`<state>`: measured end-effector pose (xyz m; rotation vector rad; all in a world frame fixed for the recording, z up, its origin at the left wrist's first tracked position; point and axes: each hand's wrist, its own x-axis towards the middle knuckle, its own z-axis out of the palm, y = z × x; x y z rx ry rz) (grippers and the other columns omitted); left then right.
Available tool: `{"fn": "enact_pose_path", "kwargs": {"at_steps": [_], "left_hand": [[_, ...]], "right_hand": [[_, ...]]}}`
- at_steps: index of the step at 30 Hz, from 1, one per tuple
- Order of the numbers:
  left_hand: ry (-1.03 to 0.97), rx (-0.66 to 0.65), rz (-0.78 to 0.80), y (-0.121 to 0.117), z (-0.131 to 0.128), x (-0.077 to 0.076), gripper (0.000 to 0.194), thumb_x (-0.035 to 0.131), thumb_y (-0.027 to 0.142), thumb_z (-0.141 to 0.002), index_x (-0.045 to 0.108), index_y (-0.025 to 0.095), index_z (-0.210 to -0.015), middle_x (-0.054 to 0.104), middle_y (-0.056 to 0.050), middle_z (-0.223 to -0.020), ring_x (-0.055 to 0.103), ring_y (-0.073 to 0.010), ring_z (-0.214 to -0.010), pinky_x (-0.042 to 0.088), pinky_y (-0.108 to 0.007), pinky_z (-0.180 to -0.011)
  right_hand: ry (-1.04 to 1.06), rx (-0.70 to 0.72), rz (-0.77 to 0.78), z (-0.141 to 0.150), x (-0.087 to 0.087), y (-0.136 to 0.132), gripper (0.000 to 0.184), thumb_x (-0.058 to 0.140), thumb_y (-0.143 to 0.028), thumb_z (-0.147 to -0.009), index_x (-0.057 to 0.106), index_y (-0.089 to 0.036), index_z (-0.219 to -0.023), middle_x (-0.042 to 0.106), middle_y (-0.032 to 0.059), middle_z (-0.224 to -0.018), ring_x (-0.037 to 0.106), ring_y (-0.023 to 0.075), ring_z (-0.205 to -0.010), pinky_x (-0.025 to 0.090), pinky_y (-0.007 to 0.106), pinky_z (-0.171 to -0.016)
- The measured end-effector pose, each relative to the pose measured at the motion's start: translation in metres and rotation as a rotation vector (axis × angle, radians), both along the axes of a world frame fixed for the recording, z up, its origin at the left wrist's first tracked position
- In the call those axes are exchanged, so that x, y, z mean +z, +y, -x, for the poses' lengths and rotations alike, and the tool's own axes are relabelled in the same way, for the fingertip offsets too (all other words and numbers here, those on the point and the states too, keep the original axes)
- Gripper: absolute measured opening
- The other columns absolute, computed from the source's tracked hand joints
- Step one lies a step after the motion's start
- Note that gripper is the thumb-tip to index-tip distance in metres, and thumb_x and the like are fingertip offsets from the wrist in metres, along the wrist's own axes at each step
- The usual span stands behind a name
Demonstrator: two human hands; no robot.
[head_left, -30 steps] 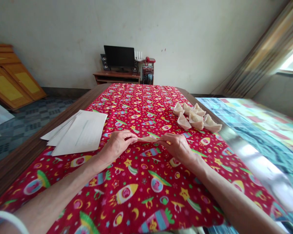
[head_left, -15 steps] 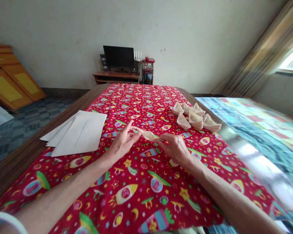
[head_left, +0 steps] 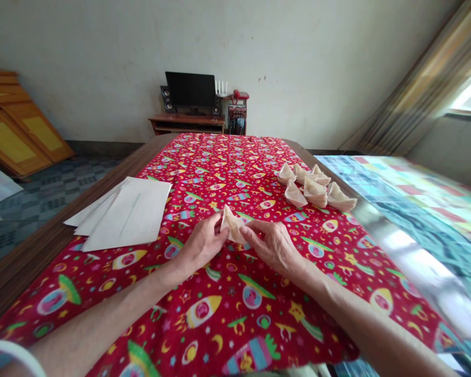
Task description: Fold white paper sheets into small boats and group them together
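1. Left hand (head_left: pixel 204 241) and right hand (head_left: pixel 277 246) have drawn nearer each other and slightly closer to the person; the folded paper (head_left: pixel 234 227), a narrow strip between them a second ago, now shows opened folds and a peak pointing to 12 o'clock.
2. The left hand pinches the folded paper at its 9 o'clock side, thumb in front, fingers behind.
3. The right hand pinches it at about 4 o'clock, thumb against the lower edge, fingers curled.
4. That paper sits between both hands, above the red cloth (head_left: pixel 227 175) on the tabletop (head_left: pixel 118 176); whether it touches the cloth cannot be told.
5. From it, sheets (head_left: pixel 131 217) lie fanned at 9 o'clock, overlapping.
6. At 2 o'clock, finished-looking boats (head_left: pixel 314 193) stand clustered, some apparently nested.
7. Farther off, a monitor (head_left: pixel 190 90) stands between 11 and 12 o'clock, a red phone (head_left: pixel 241 95) at 12.
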<state>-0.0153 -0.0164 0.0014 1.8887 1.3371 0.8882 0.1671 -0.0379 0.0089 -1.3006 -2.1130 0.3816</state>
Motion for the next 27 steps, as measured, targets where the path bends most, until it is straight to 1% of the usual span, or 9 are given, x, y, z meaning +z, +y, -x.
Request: {"fn": "enact_pose_path", "kwargs": {"at_steps": [2,6,9,11,13,15,16,22,27], "left_hand": [[0.038,-0.005,-0.040,-0.002,-0.001,0.000,0.036,0.050,0.029,-0.079,0.058,0.010,-0.109,0.070,-0.010,-0.090,0.066,-0.0230,-0.082,0.051,-0.031,-0.076],[0.042,-0.007,-0.056,-0.003,-0.003,0.000,0.039,0.049,0.026,-0.079,0.058,0.009,-0.113,0.069,-0.012,-0.097,0.067,-0.0232,-0.085,0.052,-0.031,-0.077],[-0.003,-0.027,-0.039,-0.003,-0.002,-0.001,0.036,0.050,0.026,-0.078,0.060,0.010,-0.109,0.070,-0.011,-0.097,0.067,-0.0230,-0.084,0.054,-0.030,-0.073],[-0.016,-0.045,-0.030,-0.003,-0.002,-0.003,0.036,0.051,0.026,-0.077,0.061,0.011,-0.108,0.070,-0.009,-0.093,0.067,-0.0226,-0.082,0.054,-0.029,-0.072],[-0.036,-0.059,-0.010,-0.003,-0.003,-0.004,0.036,0.052,0.024,-0.075,0.062,0.013,-0.108,0.070,-0.008,-0.091,0.067,-0.0223,-0.081,0.054,-0.029,-0.072],[-0.096,-0.075,0.040,-0.002,-0.004,-0.005,0.038,0.054,0.023,-0.072,0.062,0.013,-0.108,0.070,-0.008,-0.092,0.067,-0.0225,-0.083,0.054,-0.029,-0.073],[-0.149,-0.086,0.081,-0.002,-0.005,-0.006,0.041,0.055,0.022,-0.071,0.061,0.012,-0.110,0.070,-0.008,-0.094,0.067,-0.0228,-0.084,0.054,-0.030,-0.075],[-0.491,-0.123,0.331,-0.003,-0.005,-0.001,0.070,0.060,0.018,-0.064,0.045,0.010,-0.131,0.068,-0.007,-0.103,0.065,-0.0214,-0.093,0.051,-0.029,-0.081],[-0.630,-0.124,0.482,-0.007,-0.001,0.005,0.078,0.064,0.021,-0.067,0.036,0.013,-0.139,0.066,-0.006,-0.101,0.064,-0.0189,-0.089,0.049,-0.028,-0.079]], "right_hand": [[0.048,-0.038,0.050,0.000,-0.001,0.004,0.041,0.043,-0.047,-0.090,0.062,-0.017,-0.069,0.055,-0.0020,-0.054,0.046,0.0084,-0.048,0.027,0.021,-0.049],[0.207,-0.131,0.150,0.002,-0.005,0.010,0.025,0.050,-0.040,-0.086,0.061,-0.017,-0.081,0.060,-0.0021,-0.058,0.050,0.0097,-0.050,0.032,0.020,-0.050],[0.207,-0.160,0.160,0.002,-0.005,0.011,0.022,0.057,-0.036,-0.081,0.060,-0.018,-0.092,0.061,-0.0031,-0.060,0.051,0.0097,-0.051,0.033,0.020,-0.051],[0.183,-0.128,0.171,0.003,-0.005,0.012,0.023,0.057,-0.038,-0.081,0.063,-0.017,-0.088,0.061,-0.0028,-0.061,0.051,0.0095,-0.053,0.033,0.020,-0.052],[0.148,-0.088,0.190,0.002,-0.005,0.014,0.028,0.054,-0.040,-0.082,0.063,-0.016,-0.071,0.057,-0.0027,-0.056,0.047,0.0086,-0.051,0.031,0.020,-0.050],[0.118,-0.065,0.212,0.002,-0.005,0.015,0.036,0.051,-0.039,-0.083,0.060,-0.015,-0.058,0.052,-0.0026,-0.050,0.044,0.0077,-0.048,0.028,0.020,-0.048],[0.112,-0.064,0.222,0.001,-0.005,0.016,0.035,0.051,-0.037,-0.083,0.060,-0.015,-0.057,0.051,-0.0025,-0.049,0.043,0.0076,-0.048,0.028,0.020,-0.047],[0.103,-0.085,0.231,0.000,-0.003,0.015,0.028,0.053,-0.031,-0.081,0.063,-0.014,-0.061,0.053,-0.0026,-0.051,0.046,0.0078,-0.049,0.029,0.019,-0.048],[0.083,-0.085,0.208,-0.001,-0.004,0.017,0.030,0.053,-0.034,-0.082,0.063,-0.015,-0.060,0.051,-0.0036,-0.049,0.044,0.0073,-0.048,0.027,0.019,-0.047]]}}
